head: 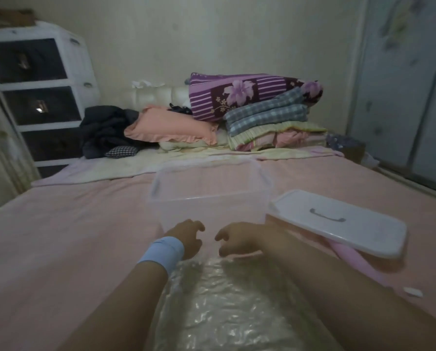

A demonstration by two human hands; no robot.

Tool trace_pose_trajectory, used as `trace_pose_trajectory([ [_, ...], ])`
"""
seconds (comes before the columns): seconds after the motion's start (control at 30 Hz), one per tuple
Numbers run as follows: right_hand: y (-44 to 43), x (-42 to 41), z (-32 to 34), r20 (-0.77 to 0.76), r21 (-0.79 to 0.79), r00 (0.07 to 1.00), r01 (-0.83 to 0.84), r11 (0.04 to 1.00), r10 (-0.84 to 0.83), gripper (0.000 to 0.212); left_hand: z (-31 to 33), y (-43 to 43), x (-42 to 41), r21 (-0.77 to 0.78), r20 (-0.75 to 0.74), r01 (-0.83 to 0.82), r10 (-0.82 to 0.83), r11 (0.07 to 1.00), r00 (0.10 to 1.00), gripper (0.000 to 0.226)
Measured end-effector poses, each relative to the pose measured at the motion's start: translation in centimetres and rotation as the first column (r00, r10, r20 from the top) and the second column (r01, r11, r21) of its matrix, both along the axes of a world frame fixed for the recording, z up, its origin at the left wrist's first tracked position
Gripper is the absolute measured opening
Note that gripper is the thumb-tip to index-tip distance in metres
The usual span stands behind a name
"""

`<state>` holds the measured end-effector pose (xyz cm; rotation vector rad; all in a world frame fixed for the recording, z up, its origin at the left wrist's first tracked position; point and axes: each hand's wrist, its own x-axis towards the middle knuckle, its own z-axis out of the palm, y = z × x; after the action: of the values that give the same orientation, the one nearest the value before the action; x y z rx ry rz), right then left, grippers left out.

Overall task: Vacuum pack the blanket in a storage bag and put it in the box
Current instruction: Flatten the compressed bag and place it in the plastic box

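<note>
A crinkled clear storage bag (227,307) with the flattened blanket inside lies on the pink bed right in front of me. Beyond it stands a clear plastic box (209,191), open at the top. Its white lid (338,221) with a grey handle lies to the right. My left hand (189,236), with a blue wristband, and my right hand (237,239) hover at the bag's far edge, just short of the box. Both have loosely curled fingers and hold nothing.
A pink object (356,262) sticks out from under the lid. Folded quilts (257,107), an orange pillow (171,127) and dark clothes (105,130) are piled at the bed's head. A white drawer unit (34,92) stands at left, a wardrobe (402,84) at right.
</note>
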<state>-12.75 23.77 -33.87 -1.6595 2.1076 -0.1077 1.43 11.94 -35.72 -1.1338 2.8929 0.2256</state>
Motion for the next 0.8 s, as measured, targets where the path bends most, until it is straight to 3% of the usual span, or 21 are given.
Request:
trace_pose_trajectory([
  [0.07, -1.0, 2.2, -1.6, 0.088, 0.111, 0.996, -0.033, 0.993, 0.024, 0.085, -1.2, -1.2, 3.3, 0.053, 0.105, -0.147, 0.141, 0.988, 0.984, 0.065],
  [0.17, -1.8, 3.4, -3.4, 0.076, 0.105, 0.997, -0.035, 0.994, 0.027, 0.087, -3.0, -2.1, 7.4, 0.21, 0.125, -0.369, 0.349, 0.906, 0.929, 0.097],
  [0.27, -1.1, 3.5, -2.7, -0.017, 0.084, 1.0, -0.003, 0.996, 0.004, 0.095, -4.1, -2.0, 9.2, 0.547, 0.049, -0.44, 0.497, 0.712, 0.866, 0.096],
  [0.37, -0.2, 3.3, -2.4, -0.097, 0.105, 0.993, 0.078, 0.991, -0.068, 0.107, -4.7, -1.5, 9.5, 0.677, -0.038, -0.397, 0.568, 0.62, 0.822, 0.093],
  [0.47, 0.5, 3.6, -1.9, -0.17, 0.156, 0.979, 0.142, 0.978, -0.115, 0.101, -4.2, -1.3, 9.6, 0.761, -0.044, -0.345, 0.575, 0.549, 0.817, 0.109],
  [0.57, 0.3, 3.7, -1.8, -0.181, 0.229, 0.976, 0.162, 0.96, -0.121, 0.098, -3.5, -1.2, 9.9, 0.738, -0.06, -0.295, 0.495, 0.607, 0.867, 0.13],
  [0.73, 0.7, 3.8, -1.5, 0.012, 0.387, 0.971, 0.218, 0.896, -0.241, 0.044, -4.2, -0.1, 10.3, 0.762, -0.205, -0.198, 0.52, 0.617, 0.829, 0.123],
  [0.8, 1.3, 3.9, -1.3, 0.057, 0.43, 0.96, 0.225, 0.875, -0.275, 0.041, -4.3, 0.4, 10.5, 0.774, -0.242, -0.161, 0.521, 0.612, 0.819, 0.116],
])
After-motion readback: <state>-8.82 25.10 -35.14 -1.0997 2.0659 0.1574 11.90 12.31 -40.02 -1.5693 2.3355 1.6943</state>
